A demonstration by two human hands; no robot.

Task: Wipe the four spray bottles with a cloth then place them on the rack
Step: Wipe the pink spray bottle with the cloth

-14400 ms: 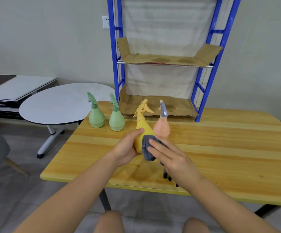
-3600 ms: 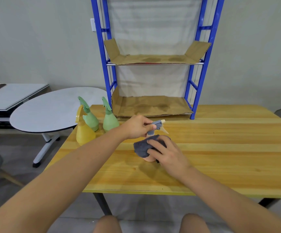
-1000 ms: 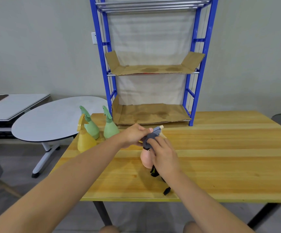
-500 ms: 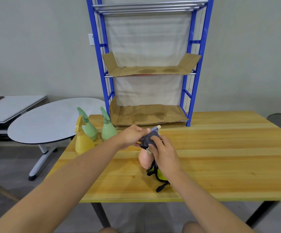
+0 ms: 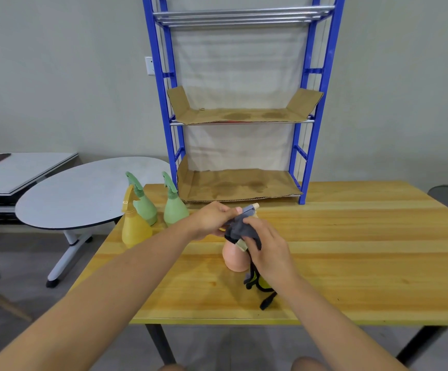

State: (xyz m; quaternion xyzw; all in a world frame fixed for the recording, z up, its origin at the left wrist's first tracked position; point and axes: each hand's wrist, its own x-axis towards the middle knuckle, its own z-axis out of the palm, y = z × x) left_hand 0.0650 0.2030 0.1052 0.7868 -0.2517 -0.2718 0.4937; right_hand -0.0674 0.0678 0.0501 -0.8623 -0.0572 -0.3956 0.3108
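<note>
Left hand grips the spray head of the pink bottle, fingers curled round the grey trigger top near its pale nozzle; the bottle stands on the wooden surface, its round base down. Right hand pinches a dark grey cloth against the bottle's neck, just below the left hand, fingers curled over the fabric. Under the right wrist a black strap with a yellow-green patch hangs down and touches the surface.

Three other bottles stand at the left end of the surface, well apart from the pink one: a yellow bottle nearest the edge, a green bottle just behind it, and a second green bottle to its right, near the foot of the rack. That blue rack stands at the back of the surface against the wall, its lower two shelves lined with stained cardboard; its top shelf is bare metal bars. No bottle is on the rack

A round grey side table stands off to the left, beyond the surface
</note>
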